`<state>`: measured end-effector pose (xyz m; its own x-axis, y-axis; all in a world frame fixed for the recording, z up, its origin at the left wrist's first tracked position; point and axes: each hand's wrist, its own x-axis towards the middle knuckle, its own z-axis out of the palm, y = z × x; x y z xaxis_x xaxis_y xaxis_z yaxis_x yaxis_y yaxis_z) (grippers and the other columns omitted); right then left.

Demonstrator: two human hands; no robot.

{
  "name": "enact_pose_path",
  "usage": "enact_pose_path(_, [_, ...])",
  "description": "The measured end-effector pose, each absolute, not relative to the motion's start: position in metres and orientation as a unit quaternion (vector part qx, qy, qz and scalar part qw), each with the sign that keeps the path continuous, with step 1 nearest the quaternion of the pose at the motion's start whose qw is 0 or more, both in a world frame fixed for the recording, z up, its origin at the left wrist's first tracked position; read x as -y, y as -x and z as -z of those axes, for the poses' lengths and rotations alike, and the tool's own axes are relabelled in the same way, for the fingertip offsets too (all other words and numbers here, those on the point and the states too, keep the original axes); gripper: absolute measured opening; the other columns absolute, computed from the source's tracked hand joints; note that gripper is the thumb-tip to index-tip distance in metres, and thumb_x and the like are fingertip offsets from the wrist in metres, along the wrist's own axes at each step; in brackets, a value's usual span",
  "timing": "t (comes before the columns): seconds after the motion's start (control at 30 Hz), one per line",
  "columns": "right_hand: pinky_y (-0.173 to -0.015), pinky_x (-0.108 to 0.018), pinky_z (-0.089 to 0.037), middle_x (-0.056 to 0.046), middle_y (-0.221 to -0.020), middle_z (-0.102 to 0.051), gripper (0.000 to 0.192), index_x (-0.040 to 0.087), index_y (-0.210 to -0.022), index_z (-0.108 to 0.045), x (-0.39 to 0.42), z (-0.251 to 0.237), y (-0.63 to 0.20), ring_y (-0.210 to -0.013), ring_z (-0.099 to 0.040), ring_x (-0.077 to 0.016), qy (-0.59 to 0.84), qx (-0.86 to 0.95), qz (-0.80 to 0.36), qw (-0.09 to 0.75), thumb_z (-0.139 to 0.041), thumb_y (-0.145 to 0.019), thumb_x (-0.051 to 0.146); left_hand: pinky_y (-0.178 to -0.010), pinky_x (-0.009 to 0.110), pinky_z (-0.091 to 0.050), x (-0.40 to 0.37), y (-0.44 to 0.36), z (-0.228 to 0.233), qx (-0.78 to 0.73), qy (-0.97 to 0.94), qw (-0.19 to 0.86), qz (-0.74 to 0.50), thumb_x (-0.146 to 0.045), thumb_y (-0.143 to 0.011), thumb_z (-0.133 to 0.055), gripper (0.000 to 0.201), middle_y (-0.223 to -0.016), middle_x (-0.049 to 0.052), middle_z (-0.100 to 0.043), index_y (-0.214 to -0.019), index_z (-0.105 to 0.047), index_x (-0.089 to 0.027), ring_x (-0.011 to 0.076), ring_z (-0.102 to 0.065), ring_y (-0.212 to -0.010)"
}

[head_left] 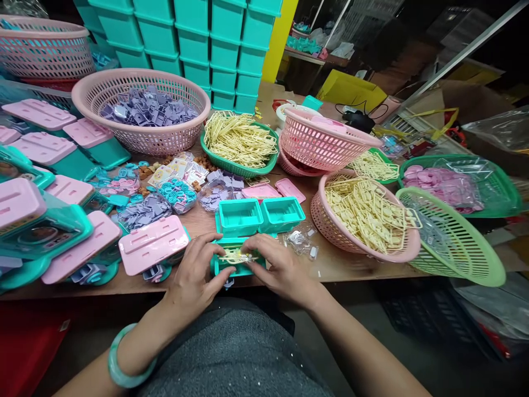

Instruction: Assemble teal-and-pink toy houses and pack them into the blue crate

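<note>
At the front edge of the table, a small teal plastic box (237, 270) stands between my hands, with cream plastic frame pieces (233, 256) lying in its mouth. My left hand (196, 273) curls round the box's left end, fingers over the far rim and thumb on the near side. Fingers and thumb of my right hand (279, 267) close on the right end of the cream pieces, over the box. The fingertips hide part of what lies there. Two more teal boxes (260, 215) sit joined side by side just behind.
Finished-looking teal containers with pink lids (155, 242) crowd the left. Baskets hold purple parts (151, 107), cream frames (239, 140) and more cream pieces (363, 215). Small clear parts (301, 242) lie right of my hand. Stacked teal boxes (194, 49) rise behind. A light-green basket (475, 253) overhangs the table edge.
</note>
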<state>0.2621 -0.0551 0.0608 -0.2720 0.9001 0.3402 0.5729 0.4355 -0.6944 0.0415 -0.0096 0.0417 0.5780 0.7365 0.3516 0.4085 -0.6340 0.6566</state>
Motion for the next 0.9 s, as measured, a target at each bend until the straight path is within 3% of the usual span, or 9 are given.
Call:
enact_pose_path(0.1, [-0.085,-0.035,-0.052,-0.006,-0.1,-0.07,0.013,0.019,-0.109,-0.06,0.059,-0.062,-0.267,-0.095,-0.064,-0.0193,0.456,0.764,-0.253,0.379,-0.064,-0.097,0.019,-0.098,0.049,-0.052,0.008,-0.042,-0.044,-0.34,-0.852,0.248,-0.311,-0.015,-0.095,-0.06,0.01,-0.127,0.011,-0.061,-0.097,-0.055,-0.023,0.0276,-0.06,-0.121])
enact_pose_path(0.37, [-0.08,-0.036,-0.052,-0.008,-0.1,-0.068,0.013,0.019,-0.11,-0.069,0.055,-0.057,-0.265,-0.092,-0.06,-0.0201,0.549,0.734,-0.144,0.372,-0.059,-0.101,0.02,-0.092,0.053,-0.057,0.004,-0.048,-0.047,-0.321,-0.885,0.169,-0.291,-0.016,-0.099,-0.055,0.014,-0.126,0.014,-0.069,-0.103,-0.068,-0.02,0.0305,-0.064,-0.115])
enact_pose_path(0.53, [-0.08,-0.034,-0.053,-0.007,-0.098,-0.068,0.009,0.018,-0.106,-0.064,0.052,-0.058,-0.269,-0.092,-0.063,-0.019,0.535,0.729,-0.168,0.394,-0.058,-0.101,0.016,-0.097,0.054,-0.057,0.006,-0.051,-0.049,-0.349,-0.863,0.217,-0.294,-0.021,-0.097,-0.061,0.014,-0.131,0.017,-0.067,-0.111,-0.061,-0.019,0.0307,-0.065,-0.121])
enact_pose_path(0.6, [-0.078,-0.034,-0.053,-0.007,-0.097,-0.069,0.011,0.018,-0.104,-0.064,0.051,-0.059,-0.271,-0.09,-0.063,-0.0186,0.517,0.748,-0.149,0.389,-0.054,-0.102,0.014,-0.096,0.051,-0.057,0.007,-0.05,-0.05,-0.345,-0.862,0.229,-0.292,-0.019,-0.098,-0.058,0.005,-0.131,0.017,-0.067,-0.102,-0.061,-0.02,0.0295,-0.065,-0.123])
enact_pose_path(0.7, [-0.078,-0.035,-0.054,-0.008,-0.097,-0.071,0.015,0.017,-0.108,-0.065,0.047,-0.063,-0.273,-0.09,-0.064,-0.0194,0.468,0.802,-0.137,0.345,-0.052,-0.103,0.014,-0.093,0.05,-0.058,0.006,-0.051,-0.052,-0.338,-0.872,0.226,-0.273,-0.015,-0.098,-0.052,0.014,-0.128,0.015,-0.068,-0.088,-0.059,-0.021,0.0289,-0.065,-0.121])
enact_pose_path(0.83, [-0.087,-0.036,-0.056,-0.009,-0.112,-0.073,0.02,0.018,-0.117,-0.064,0.043,-0.068,-0.269,-0.104,-0.067,-0.0186,0.406,0.818,-0.214,0.347,-0.051,-0.103,0.012,-0.096,0.052,-0.057,0.007,-0.053,-0.052,-0.345,-0.866,0.238,-0.272,-0.02,-0.097,-0.057,0.003,-0.125,0.015,-0.069,-0.1,-0.058,-0.022,0.03,-0.064,-0.123])
enact_pose_path(0.9, [-0.09,-0.035,-0.057,-0.009,-0.119,-0.071,0.024,0.019,-0.124,-0.061,0.044,-0.067,-0.267,-0.111,-0.066,-0.0178,0.405,0.8,-0.247,0.368,-0.052,-0.103,0.013,-0.097,0.053,-0.057,0.007,-0.053,-0.05,-0.343,-0.865,0.238,-0.278,-0.021,-0.096,-0.06,0.008,-0.121,0.014,-0.07,-0.103,-0.056,-0.022,0.0307,-0.064,-0.124])
